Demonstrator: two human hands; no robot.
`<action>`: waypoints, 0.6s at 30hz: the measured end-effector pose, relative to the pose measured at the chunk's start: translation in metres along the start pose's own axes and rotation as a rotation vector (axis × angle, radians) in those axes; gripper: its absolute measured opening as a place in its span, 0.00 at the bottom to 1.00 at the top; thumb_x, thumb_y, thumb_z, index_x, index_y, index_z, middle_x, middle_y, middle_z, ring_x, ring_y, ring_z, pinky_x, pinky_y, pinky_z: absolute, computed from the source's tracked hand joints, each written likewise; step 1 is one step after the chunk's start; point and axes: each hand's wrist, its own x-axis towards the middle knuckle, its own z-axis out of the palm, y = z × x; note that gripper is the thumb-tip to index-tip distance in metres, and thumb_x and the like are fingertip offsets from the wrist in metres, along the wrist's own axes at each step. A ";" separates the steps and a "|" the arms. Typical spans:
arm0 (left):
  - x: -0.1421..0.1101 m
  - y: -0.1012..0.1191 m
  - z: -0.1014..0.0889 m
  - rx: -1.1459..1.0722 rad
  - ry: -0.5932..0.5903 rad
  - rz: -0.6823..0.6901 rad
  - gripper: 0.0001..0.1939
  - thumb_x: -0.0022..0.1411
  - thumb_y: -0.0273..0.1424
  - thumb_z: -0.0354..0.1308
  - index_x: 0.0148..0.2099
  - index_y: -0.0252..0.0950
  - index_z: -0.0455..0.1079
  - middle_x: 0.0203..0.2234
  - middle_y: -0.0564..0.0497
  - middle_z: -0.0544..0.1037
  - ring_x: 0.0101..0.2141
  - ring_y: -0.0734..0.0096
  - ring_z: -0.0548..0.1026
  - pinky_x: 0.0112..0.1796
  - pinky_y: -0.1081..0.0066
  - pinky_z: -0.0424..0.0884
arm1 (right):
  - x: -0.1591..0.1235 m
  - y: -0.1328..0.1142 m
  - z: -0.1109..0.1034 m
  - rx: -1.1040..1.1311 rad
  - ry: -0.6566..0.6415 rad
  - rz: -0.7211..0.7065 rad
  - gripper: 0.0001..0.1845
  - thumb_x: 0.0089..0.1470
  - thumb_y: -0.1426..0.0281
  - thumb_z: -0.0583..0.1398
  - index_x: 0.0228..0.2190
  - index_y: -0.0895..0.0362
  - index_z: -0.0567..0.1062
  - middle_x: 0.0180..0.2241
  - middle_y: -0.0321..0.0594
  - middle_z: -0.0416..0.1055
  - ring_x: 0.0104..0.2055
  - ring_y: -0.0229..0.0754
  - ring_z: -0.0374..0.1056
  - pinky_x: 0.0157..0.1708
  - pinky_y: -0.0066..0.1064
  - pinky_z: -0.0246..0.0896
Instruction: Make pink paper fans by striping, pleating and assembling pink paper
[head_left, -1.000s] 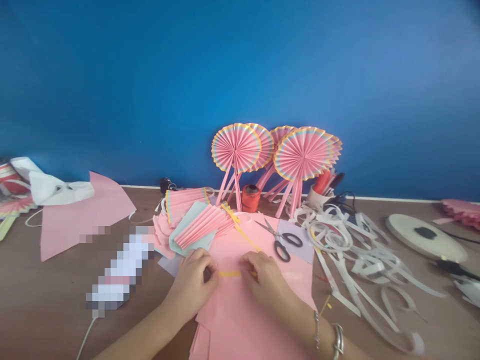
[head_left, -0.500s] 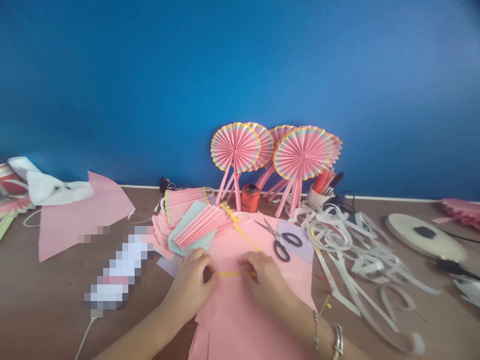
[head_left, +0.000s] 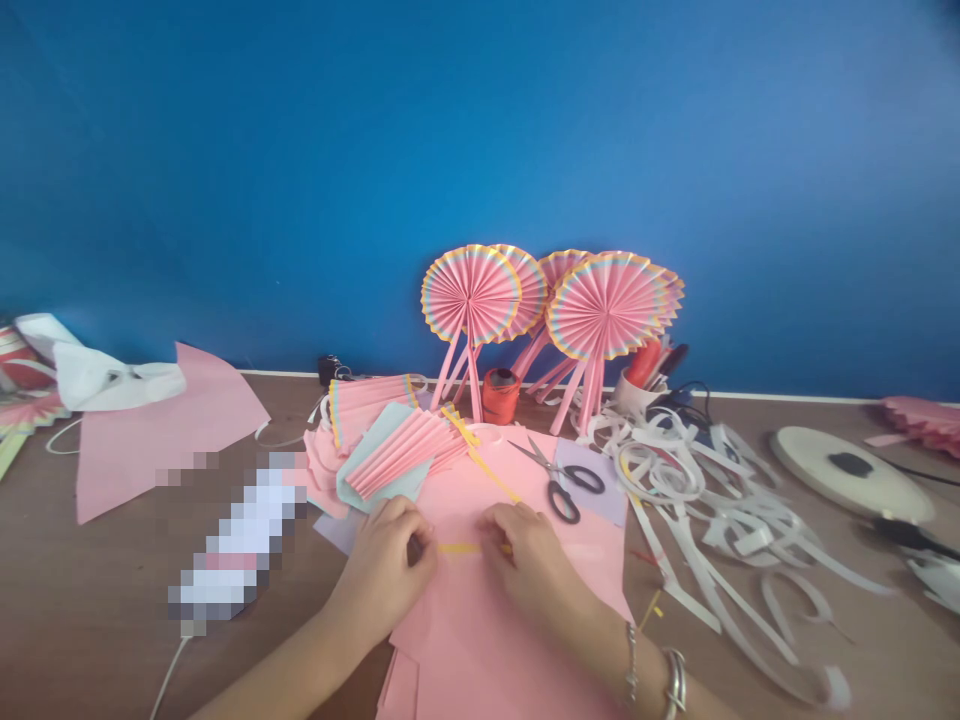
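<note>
Far L on my remote feed, a pink sheet is lying on the table, and nearer ctr pleated pink paper is resting just beyond my L hand, its fingers sitting narrow at the yellow strip. That's lying across the stacked pink paper and running under my R hand, fingers likewise narrow, tho I can't tell if either's pinching or just pressing. Beyond, scissors are lying open, w/ tangled white strips spreading at R.
</note>
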 end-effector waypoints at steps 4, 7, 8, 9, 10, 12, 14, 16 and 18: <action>0.000 0.000 0.001 0.005 0.003 0.000 0.06 0.52 0.23 0.50 0.25 0.38 0.62 0.28 0.51 0.69 0.34 0.63 0.68 0.37 0.63 0.63 | 0.000 -0.002 -0.001 0.001 -0.009 0.008 0.13 0.46 0.82 0.53 0.33 0.57 0.72 0.31 0.40 0.72 0.35 0.43 0.64 0.35 0.32 0.53; 0.000 0.000 0.002 0.007 0.011 0.001 0.07 0.52 0.22 0.50 0.25 0.38 0.62 0.28 0.51 0.69 0.34 0.63 0.68 0.36 0.63 0.63 | 0.000 -0.002 -0.001 -0.011 -0.014 0.007 0.14 0.46 0.82 0.53 0.33 0.57 0.72 0.31 0.39 0.72 0.35 0.42 0.64 0.35 0.32 0.52; 0.000 -0.001 0.003 0.010 0.012 0.001 0.07 0.52 0.22 0.50 0.25 0.38 0.62 0.28 0.51 0.69 0.33 0.63 0.68 0.36 0.63 0.63 | 0.000 -0.002 0.000 -0.017 -0.014 0.005 0.14 0.46 0.82 0.53 0.33 0.57 0.72 0.31 0.39 0.72 0.35 0.42 0.64 0.35 0.32 0.52; 0.000 -0.001 0.003 0.013 0.011 0.001 0.07 0.52 0.22 0.50 0.25 0.38 0.62 0.27 0.51 0.69 0.33 0.63 0.68 0.36 0.63 0.63 | 0.000 -0.002 0.000 -0.021 -0.014 0.005 0.14 0.46 0.82 0.53 0.33 0.57 0.72 0.31 0.39 0.72 0.35 0.43 0.64 0.35 0.32 0.52; 0.001 -0.001 0.003 0.014 0.008 0.002 0.07 0.52 0.22 0.50 0.25 0.38 0.62 0.28 0.51 0.69 0.33 0.63 0.68 0.36 0.63 0.63 | 0.000 -0.001 0.000 -0.023 -0.014 0.004 0.14 0.46 0.82 0.53 0.33 0.57 0.72 0.31 0.39 0.72 0.35 0.43 0.64 0.35 0.32 0.52; 0.001 0.000 0.003 0.017 0.004 0.000 0.06 0.52 0.22 0.50 0.25 0.38 0.62 0.28 0.51 0.69 0.34 0.63 0.68 0.36 0.63 0.63 | 0.000 -0.001 0.000 -0.025 -0.008 -0.001 0.13 0.47 0.81 0.53 0.33 0.57 0.72 0.31 0.40 0.72 0.36 0.43 0.64 0.35 0.32 0.52; 0.001 0.000 0.002 0.026 0.004 -0.002 0.06 0.51 0.22 0.50 0.26 0.38 0.62 0.28 0.51 0.69 0.34 0.63 0.68 0.36 0.63 0.63 | 0.000 -0.001 0.001 -0.033 0.000 -0.003 0.13 0.47 0.81 0.53 0.33 0.57 0.72 0.32 0.40 0.72 0.36 0.43 0.64 0.36 0.33 0.53; 0.000 0.001 0.003 0.044 0.013 0.000 0.06 0.51 0.22 0.50 0.26 0.38 0.61 0.28 0.51 0.69 0.34 0.63 0.68 0.36 0.63 0.63 | -0.001 -0.002 0.001 -0.040 0.002 0.001 0.13 0.47 0.81 0.53 0.33 0.57 0.72 0.32 0.41 0.72 0.36 0.44 0.64 0.36 0.33 0.54; 0.000 0.001 0.004 0.066 0.022 0.001 0.06 0.52 0.23 0.50 0.25 0.38 0.60 0.28 0.51 0.68 0.34 0.63 0.68 0.36 0.63 0.63 | -0.001 -0.003 0.002 -0.043 0.005 0.005 0.13 0.48 0.81 0.53 0.33 0.57 0.72 0.33 0.41 0.72 0.37 0.44 0.65 0.37 0.34 0.55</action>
